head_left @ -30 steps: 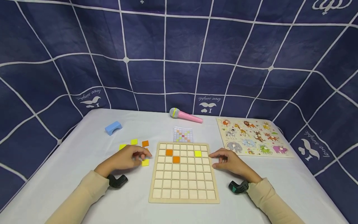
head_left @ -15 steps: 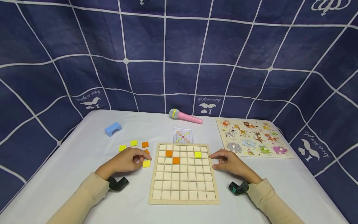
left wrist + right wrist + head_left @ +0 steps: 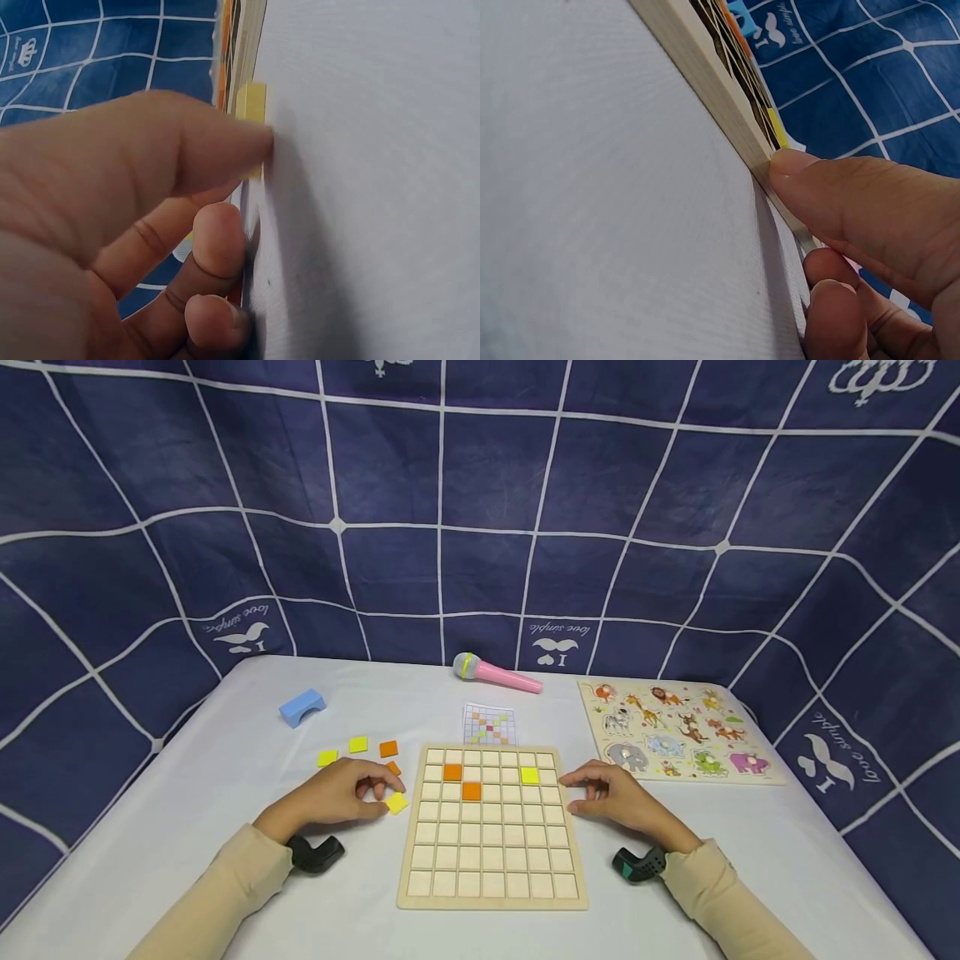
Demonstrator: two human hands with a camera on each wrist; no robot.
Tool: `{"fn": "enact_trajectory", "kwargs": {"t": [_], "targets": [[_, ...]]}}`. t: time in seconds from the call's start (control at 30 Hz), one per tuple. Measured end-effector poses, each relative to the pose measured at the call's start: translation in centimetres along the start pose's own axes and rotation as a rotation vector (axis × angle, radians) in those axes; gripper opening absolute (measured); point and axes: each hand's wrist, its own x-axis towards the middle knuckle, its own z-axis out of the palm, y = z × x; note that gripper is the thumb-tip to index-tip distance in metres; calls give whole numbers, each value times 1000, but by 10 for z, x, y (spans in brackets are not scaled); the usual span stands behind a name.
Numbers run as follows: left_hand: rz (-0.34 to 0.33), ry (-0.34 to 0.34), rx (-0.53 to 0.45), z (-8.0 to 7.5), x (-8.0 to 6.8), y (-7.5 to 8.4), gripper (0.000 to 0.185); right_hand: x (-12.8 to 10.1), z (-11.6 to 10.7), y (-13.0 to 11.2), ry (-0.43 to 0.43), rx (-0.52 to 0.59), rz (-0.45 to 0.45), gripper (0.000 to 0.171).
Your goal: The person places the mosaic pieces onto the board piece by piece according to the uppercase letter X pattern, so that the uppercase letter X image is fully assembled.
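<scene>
A wooden grid board (image 3: 492, 893) lies in front of me with two orange tiles (image 3: 452, 772) and one yellow tile (image 3: 530, 775) set in its top rows. My left hand (image 3: 378, 793) rests left of the board, its curled fingertips pinching a loose yellow tile (image 3: 397, 802) that lies turned like a diamond on the table. The left wrist view shows one fingertip (image 3: 255, 142) pressed on that yellow tile (image 3: 251, 105). My right hand (image 3: 600, 789) rests at the board's right edge with loosely curled fingers. Its thumb (image 3: 832, 187) touches the board's rim (image 3: 705, 90).
Loose yellow (image 3: 327, 758) and orange (image 3: 387, 748) tiles lie left of the board. A pattern card (image 3: 490, 725) and a pink toy microphone (image 3: 498, 672) sit behind it. A blue block (image 3: 302, 706) is at the back left and an animal puzzle (image 3: 678, 728) at the right.
The loose yellow tile under my left fingertips has slid slightly right and turned from square to diamond. The right hand has stayed at the board's edge.
</scene>
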Motion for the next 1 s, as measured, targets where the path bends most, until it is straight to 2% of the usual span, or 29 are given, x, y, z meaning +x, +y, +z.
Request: {"fn": "enact_trajectory", "kwargs": {"t": [0.17,0.43,0.7,1.0], "targets": [[13,4,-14,0,0,0,22,1,0,0,-3,6,-1,36],[-30,6,-17,-1,2,4,23,1,0,-1,0,0,7,36],[-20,48,-2,0,4,5,22,0,-1,-1,5,4,4,36],[0,100,-34,4,7,22,20,0,-1,-1,6,3,9,35]]}}
